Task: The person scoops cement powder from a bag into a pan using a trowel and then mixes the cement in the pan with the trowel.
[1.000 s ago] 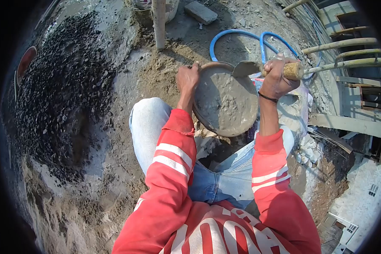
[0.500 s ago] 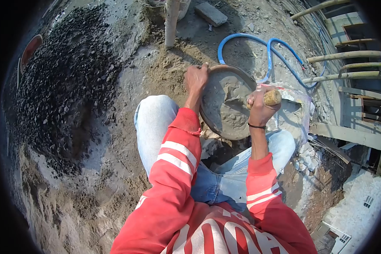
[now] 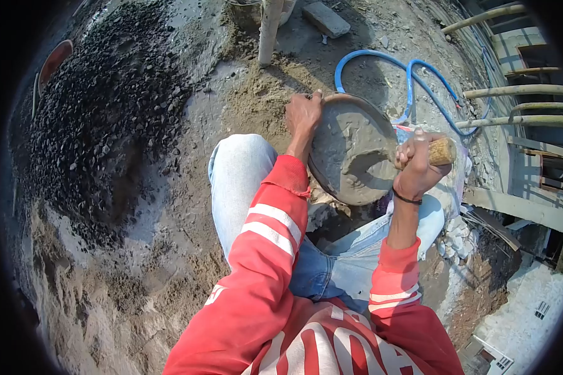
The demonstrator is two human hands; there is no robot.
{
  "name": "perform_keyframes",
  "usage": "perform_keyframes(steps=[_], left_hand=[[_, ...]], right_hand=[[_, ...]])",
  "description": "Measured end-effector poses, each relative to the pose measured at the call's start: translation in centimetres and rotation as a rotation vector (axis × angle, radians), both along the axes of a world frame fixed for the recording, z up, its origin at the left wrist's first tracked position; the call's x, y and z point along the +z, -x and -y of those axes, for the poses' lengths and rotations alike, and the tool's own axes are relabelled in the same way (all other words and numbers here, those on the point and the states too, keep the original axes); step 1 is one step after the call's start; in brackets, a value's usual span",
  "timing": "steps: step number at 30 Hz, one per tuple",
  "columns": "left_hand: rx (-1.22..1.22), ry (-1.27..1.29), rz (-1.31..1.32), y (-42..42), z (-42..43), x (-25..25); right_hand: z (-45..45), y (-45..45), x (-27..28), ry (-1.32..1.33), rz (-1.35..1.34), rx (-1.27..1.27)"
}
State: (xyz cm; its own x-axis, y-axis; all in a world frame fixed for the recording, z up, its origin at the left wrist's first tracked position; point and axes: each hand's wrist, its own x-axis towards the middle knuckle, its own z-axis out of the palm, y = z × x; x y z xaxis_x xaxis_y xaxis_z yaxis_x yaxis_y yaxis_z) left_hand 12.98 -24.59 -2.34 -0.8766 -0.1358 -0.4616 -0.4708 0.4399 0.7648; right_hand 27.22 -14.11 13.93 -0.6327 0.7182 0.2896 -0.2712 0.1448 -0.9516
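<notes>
A round, shallow pan [image 3: 319,176] of wet grey mortar [image 3: 350,134] sits in front of my knees, slightly tilted. My left hand [image 3: 304,117] is closed on the pan's upper left rim. On the right side, my right hand [image 3: 420,165] wraps round the thick wooden handle of a trowel [image 3: 443,152]. The trowel's blade is mostly hidden by the mortar and my fingers. A smooth curved groove runs through the mortar beside the blade.
A dark gravel pile [image 3: 112,119] covers the left, with a reddish round pan [image 3: 54,62] beyond. A post [image 3: 269,34] stands ahead near a concrete block [image 3: 326,20]. A blue hose [image 3: 366,54] loops at the upper right, near bamboo poles [image 3: 516,91].
My right hand has moved right with the trowel, out toward the pan's edge, leaving a fresh groove in the mortar. The whole view has shifted slightly; my left hand stays on the rim.
</notes>
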Motion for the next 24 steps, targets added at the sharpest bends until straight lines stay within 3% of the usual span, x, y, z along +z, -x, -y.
perform_keyframes(steps=[5,9,12,15,21,24], left_hand=[[-0.044,-0.142,0.013,0.6,-0.4,-0.3],[-0.073,-0.158,0.077,0.7,0.0,-0.2],[-0.064,-0.122,0.057,1.0,-0.1,-0.4],[-0.079,-0.091,0.066,0.8,-0.3,-1.0],[-0.05,-0.154,0.037,0.7,-0.4,-0.3],[-0.058,-0.086,-0.001,0.6,-0.1,-0.7]], right_hand=[[1.6,4.8,1.6,0.053,-0.271,0.122],[3.7,5.6,-4.5,0.095,0.079,0.23],[3.0,4.9,-3.3,0.14,0.107,0.174],[3.0,1.9,-0.6,0.136,-0.117,0.092],[0.8,-1.0,-4.5,0.018,0.099,0.036],[1.2,-0.7,1.1,0.09,-0.135,0.003]])
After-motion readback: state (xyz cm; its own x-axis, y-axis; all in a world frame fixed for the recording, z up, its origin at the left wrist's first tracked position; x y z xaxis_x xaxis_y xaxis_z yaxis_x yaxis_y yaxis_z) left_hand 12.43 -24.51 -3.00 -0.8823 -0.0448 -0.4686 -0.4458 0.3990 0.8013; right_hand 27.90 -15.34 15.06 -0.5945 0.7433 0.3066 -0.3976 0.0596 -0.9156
